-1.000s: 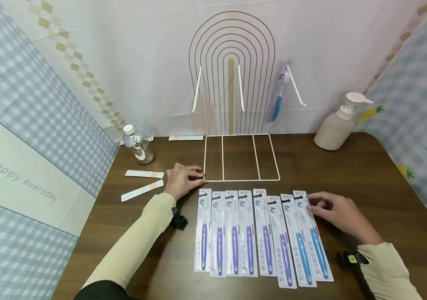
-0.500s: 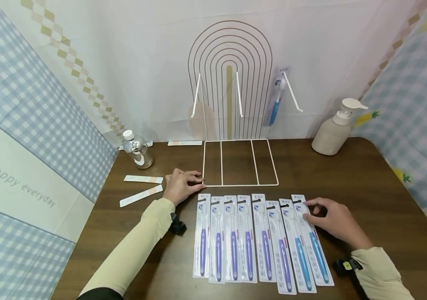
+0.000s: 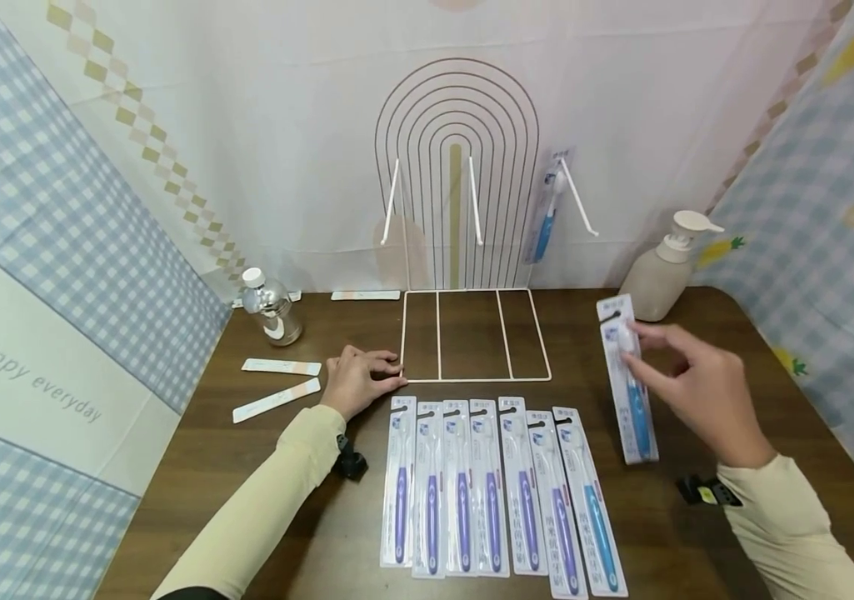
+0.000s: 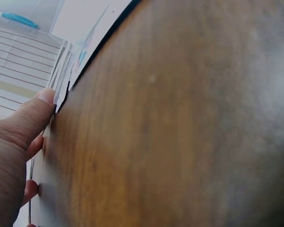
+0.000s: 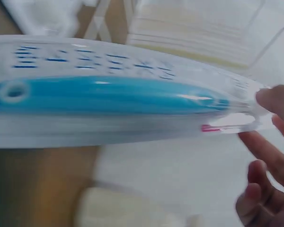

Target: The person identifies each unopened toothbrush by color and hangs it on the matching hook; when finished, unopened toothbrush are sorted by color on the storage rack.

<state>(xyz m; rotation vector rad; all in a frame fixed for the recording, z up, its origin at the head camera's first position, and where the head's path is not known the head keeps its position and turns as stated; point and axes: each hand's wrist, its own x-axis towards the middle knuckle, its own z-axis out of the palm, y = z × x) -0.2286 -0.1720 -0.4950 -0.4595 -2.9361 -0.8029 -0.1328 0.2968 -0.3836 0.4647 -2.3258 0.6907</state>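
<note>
My right hand [image 3: 704, 387] pinches a packaged toothbrush [image 3: 638, 408] with a blue handle near its upper part, thumb on one side and fingers on the other. The pack is raised and nearly upright; its handle [image 5: 113, 97] fills the right wrist view. My left hand [image 3: 357, 382] rests on the table, fingertips touching the left front corner of a white wire rack [image 3: 471, 381]. Its thumb [image 4: 28, 118] shows in the left wrist view. Several packaged toothbrushes with purple handles [image 3: 462, 521] lie in a row before the rack, with a blue one [image 3: 597, 525] at the right end.
Three white hooks jut from the rack's back; on the right hook [image 3: 579, 196] hangs a blue packaged toothbrush [image 3: 546, 225]. A pump bottle [image 3: 655, 279] stands back right, a clear bottle [image 3: 274, 317] back left. Paper strips [image 3: 277, 400] lie left of my left hand.
My right hand has picked up the rightmost blue toothbrush pack from the row and carried it up towards the pump bottle. The left hand stays at the rack corner. The head view has tilted slightly upward.
</note>
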